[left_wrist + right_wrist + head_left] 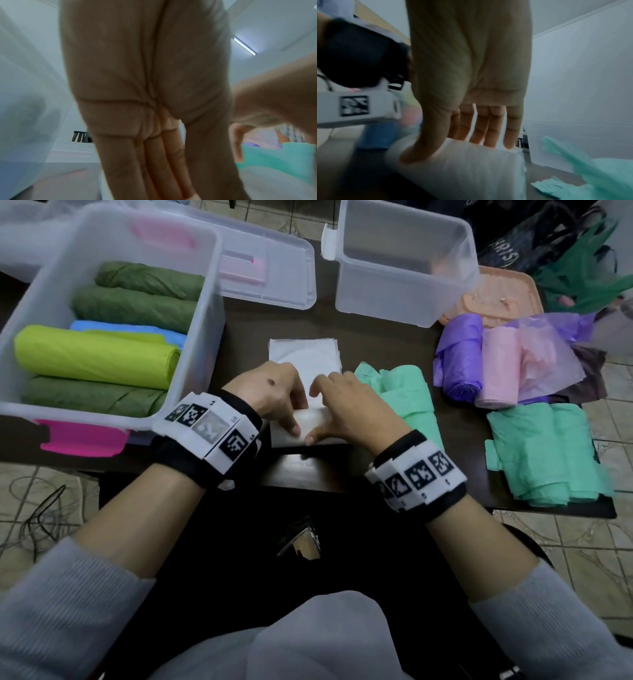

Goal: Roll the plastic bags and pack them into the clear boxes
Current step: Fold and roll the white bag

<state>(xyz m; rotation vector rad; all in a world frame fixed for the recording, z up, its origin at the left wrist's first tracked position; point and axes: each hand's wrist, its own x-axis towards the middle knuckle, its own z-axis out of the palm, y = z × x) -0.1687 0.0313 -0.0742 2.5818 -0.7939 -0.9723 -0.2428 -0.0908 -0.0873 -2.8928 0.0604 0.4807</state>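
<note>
Lying along the near edge of the dark table (342, 320) is a white bag (303, 361), its near end turned into a small roll; both hands are curling over that roll, the left hand (270, 392) gripping its left part with thumb in front and fingers behind, the right hand (346, 409) gripping its right part the same way; in the right wrist view the fingers (489, 129) are reaching down behind the white roll while the thumb is pressing on its near face; the flat, unrolled part of the white bag is stretching away from the hands toward the far side; beyond the table edge, tiled floor (599, 546) is showing on both sides of the white bag, with thin cables (37, 508) lying on it to the left; bare tabletop is showing just beyond the white bag's far end, between the two boxes; just right of the white bag a crumpled mint bag (400, 395) is touching it, and a second, folded mint bag (544, 453) is lying further right near the table corner; beyond that, one purple roll (457, 357) and one pink roll (500, 371) are lying side by side; left of the white bag a clear box (191, 344) is overhanging the table edge, holding three dark green rolls (137, 306), one lime roll (92, 357) and one blue (171, 335); far right of the white bag an empty clear box (404, 292) is standing; a lid (274, 268) is lying far left of it.
</note>
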